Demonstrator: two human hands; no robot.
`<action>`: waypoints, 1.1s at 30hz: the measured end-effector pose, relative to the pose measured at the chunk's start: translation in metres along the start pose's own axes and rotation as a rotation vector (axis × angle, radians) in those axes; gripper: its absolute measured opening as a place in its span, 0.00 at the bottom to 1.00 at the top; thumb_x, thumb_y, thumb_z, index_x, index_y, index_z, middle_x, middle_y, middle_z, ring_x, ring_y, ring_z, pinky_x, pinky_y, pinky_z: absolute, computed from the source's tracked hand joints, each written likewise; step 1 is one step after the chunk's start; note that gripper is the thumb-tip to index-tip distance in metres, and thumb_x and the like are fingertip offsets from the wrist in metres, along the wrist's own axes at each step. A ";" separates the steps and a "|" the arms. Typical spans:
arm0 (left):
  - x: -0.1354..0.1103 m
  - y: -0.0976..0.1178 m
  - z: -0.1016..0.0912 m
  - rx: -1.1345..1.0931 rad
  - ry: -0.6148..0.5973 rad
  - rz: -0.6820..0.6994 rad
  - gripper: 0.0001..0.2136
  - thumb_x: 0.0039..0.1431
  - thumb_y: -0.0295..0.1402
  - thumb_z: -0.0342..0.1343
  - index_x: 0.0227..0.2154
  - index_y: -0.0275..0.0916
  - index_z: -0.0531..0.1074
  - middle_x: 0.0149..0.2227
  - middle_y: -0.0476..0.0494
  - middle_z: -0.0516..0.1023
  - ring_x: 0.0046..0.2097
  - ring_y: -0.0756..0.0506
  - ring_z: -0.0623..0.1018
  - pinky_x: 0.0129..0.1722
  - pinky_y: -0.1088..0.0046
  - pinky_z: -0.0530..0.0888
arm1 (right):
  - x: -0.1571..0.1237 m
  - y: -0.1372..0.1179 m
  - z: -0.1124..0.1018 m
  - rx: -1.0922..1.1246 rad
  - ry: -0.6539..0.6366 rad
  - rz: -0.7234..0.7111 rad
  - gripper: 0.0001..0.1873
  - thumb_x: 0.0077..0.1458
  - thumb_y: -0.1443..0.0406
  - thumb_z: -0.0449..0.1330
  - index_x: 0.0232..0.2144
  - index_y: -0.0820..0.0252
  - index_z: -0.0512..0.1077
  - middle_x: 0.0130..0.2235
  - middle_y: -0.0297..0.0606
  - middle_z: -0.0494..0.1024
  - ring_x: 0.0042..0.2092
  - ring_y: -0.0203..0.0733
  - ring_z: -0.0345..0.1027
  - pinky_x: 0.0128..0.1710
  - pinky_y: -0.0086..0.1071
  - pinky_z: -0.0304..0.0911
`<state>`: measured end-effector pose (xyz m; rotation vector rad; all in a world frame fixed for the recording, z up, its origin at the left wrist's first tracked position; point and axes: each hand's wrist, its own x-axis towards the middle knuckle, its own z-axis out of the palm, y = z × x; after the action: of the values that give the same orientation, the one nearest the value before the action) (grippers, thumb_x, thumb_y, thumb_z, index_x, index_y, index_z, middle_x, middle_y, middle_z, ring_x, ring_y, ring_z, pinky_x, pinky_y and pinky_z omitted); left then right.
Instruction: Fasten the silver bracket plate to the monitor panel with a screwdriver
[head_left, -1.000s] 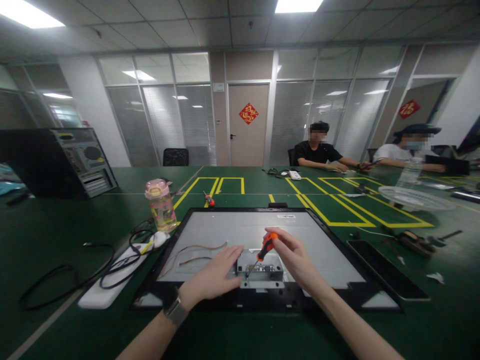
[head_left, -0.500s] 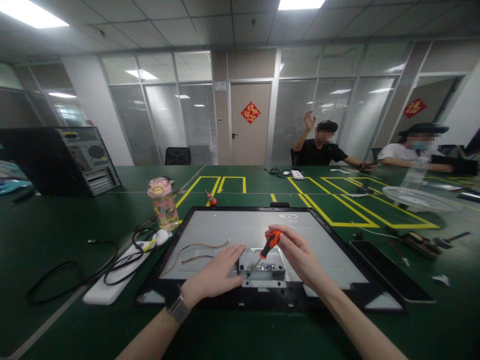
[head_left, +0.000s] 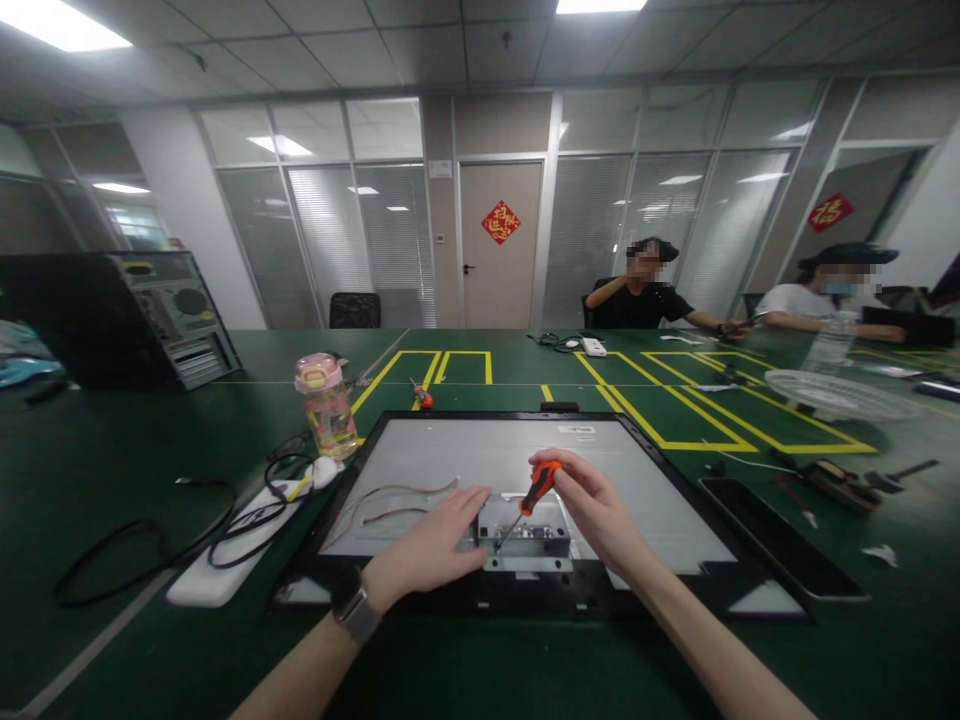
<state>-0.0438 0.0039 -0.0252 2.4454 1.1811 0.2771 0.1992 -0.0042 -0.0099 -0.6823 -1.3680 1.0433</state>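
Observation:
An orange-and-black screwdriver (head_left: 540, 488) is gripped by its handle in my right hand (head_left: 596, 500). It slants down to the left, its tip at the lower left of a metal bracket (head_left: 525, 540) with a circuit board inside. My left hand (head_left: 431, 545), fingers stretched out, lies against the left side of this bracket. Beneath both hands a display panel (head_left: 652, 490) with a black frame and grey back lies flat on the green table. Thin cables (head_left: 397, 490) run over the panel left of my left hand.
On the left are a white power strip (head_left: 225, 560) with black cables, a pink-lidded bottle (head_left: 326, 405) and a computer case (head_left: 120, 320). A second screwdriver (head_left: 422, 395) lies beyond the panel. To the right lies a black slab (head_left: 780, 540). Two people sit across the table.
My hands and the screwdriver stay almost in place. Across the table, the person in black has lowered a raised hand to the face.

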 end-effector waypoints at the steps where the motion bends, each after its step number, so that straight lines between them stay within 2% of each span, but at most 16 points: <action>1: 0.000 0.001 0.000 0.001 -0.002 -0.001 0.33 0.59 0.38 0.54 0.66 0.38 0.50 0.68 0.38 0.51 0.68 0.37 0.51 0.66 0.57 0.51 | 0.000 0.001 -0.001 -0.004 0.005 -0.016 0.12 0.54 0.55 0.65 0.38 0.52 0.78 0.41 0.37 0.79 0.42 0.44 0.73 0.47 0.39 0.66; 4: 0.000 0.001 -0.001 -0.005 0.000 0.012 0.32 0.60 0.39 0.53 0.66 0.38 0.51 0.68 0.39 0.52 0.68 0.38 0.51 0.66 0.57 0.50 | 0.000 0.000 -0.002 -0.008 -0.020 -0.009 0.12 0.53 0.55 0.65 0.38 0.52 0.78 0.39 0.38 0.79 0.39 0.44 0.74 0.44 0.40 0.68; 8: 0.000 0.000 0.000 -0.019 0.001 0.012 0.34 0.59 0.39 0.54 0.66 0.37 0.50 0.68 0.38 0.51 0.68 0.37 0.51 0.67 0.58 0.50 | 0.000 -0.004 -0.002 -0.013 -0.062 0.032 0.16 0.57 0.55 0.61 0.46 0.52 0.76 0.43 0.41 0.80 0.45 0.46 0.73 0.50 0.43 0.65; 15: -0.001 0.000 0.000 -0.024 0.012 0.009 0.33 0.58 0.37 0.53 0.66 0.40 0.51 0.68 0.41 0.51 0.68 0.38 0.51 0.66 0.58 0.51 | 0.000 -0.003 0.000 -0.028 -0.048 -0.055 0.10 0.54 0.56 0.64 0.37 0.52 0.79 0.39 0.38 0.78 0.39 0.44 0.74 0.42 0.39 0.69; 19: -0.001 0.002 -0.002 -0.026 -0.002 -0.010 0.34 0.58 0.37 0.53 0.66 0.39 0.50 0.68 0.39 0.51 0.69 0.37 0.50 0.66 0.57 0.51 | -0.001 -0.006 -0.002 -0.049 -0.093 0.002 0.16 0.59 0.56 0.60 0.47 0.52 0.75 0.43 0.41 0.80 0.45 0.47 0.74 0.50 0.44 0.66; 21: -0.001 0.002 -0.001 -0.017 -0.001 -0.008 0.34 0.59 0.37 0.53 0.66 0.39 0.50 0.69 0.39 0.50 0.69 0.37 0.50 0.66 0.57 0.51 | -0.001 -0.007 -0.001 -0.052 -0.092 0.005 0.17 0.60 0.55 0.58 0.49 0.52 0.74 0.45 0.42 0.79 0.47 0.47 0.73 0.52 0.45 0.64; 23: -0.001 0.001 0.000 -0.008 -0.001 -0.007 0.33 0.59 0.37 0.53 0.66 0.38 0.50 0.69 0.39 0.50 0.68 0.38 0.50 0.66 0.58 0.51 | -0.001 -0.006 0.001 -0.065 -0.065 -0.024 0.15 0.59 0.55 0.59 0.45 0.52 0.76 0.45 0.41 0.79 0.47 0.47 0.73 0.50 0.44 0.66; 27: 0.000 -0.001 0.001 -0.003 0.003 -0.002 0.34 0.58 0.37 0.53 0.66 0.39 0.50 0.68 0.40 0.50 0.68 0.38 0.51 0.66 0.58 0.51 | 0.000 -0.004 0.001 -0.057 -0.005 -0.070 0.11 0.53 0.55 0.65 0.36 0.53 0.78 0.37 0.37 0.78 0.36 0.43 0.75 0.40 0.39 0.70; 29: 0.000 -0.001 0.000 -0.007 0.004 0.001 0.34 0.58 0.37 0.54 0.66 0.39 0.50 0.68 0.40 0.51 0.68 0.38 0.51 0.66 0.58 0.51 | 0.000 -0.006 0.000 -0.075 -0.023 -0.049 0.11 0.54 0.56 0.64 0.38 0.53 0.78 0.37 0.38 0.79 0.38 0.44 0.75 0.42 0.40 0.70; 33: -0.001 0.000 0.000 -0.017 0.003 0.007 0.34 0.59 0.37 0.54 0.66 0.38 0.50 0.69 0.40 0.50 0.68 0.37 0.51 0.66 0.59 0.50 | -0.001 -0.010 -0.001 -0.078 -0.070 -0.004 0.17 0.58 0.55 0.60 0.47 0.53 0.75 0.44 0.42 0.80 0.45 0.47 0.74 0.49 0.44 0.67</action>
<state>-0.0446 0.0034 -0.0254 2.4357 1.1674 0.2920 0.2024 -0.0088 -0.0012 -0.7062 -1.4761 1.0231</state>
